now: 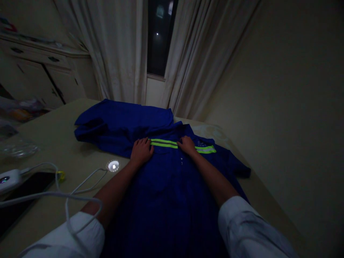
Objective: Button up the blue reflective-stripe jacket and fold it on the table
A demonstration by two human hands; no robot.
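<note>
White sleeves (64, 233) cover both forearms at the bottom of the view, with a white cable (67, 195) looping just past the left one. Both hands lie open and flat, well apart, clamped on nothing, on a dark blue shirt (166, 186) spread on a bed (53, 125). The left hand (141, 151) rests at the left end of a neon-yellow reflective stripe (163, 143) across the chest, and the right hand (187, 145) rests on that stripe further along. Toward the bed's left edge lie a black phone (27, 193) and a white power bank (9, 180), with a small round light (113, 166) just left of the shirt. Beyond the hands, the shirt's far part (120, 125) lies folded and bunched. A clear plastic bag (18, 148) sits near the left edge, and a pale pillow (212, 132) lies at the far end. Past the bed hang cream curtains (118, 46) around a dark window (158, 36), with a white cabinet (40, 68) at far left.
</note>
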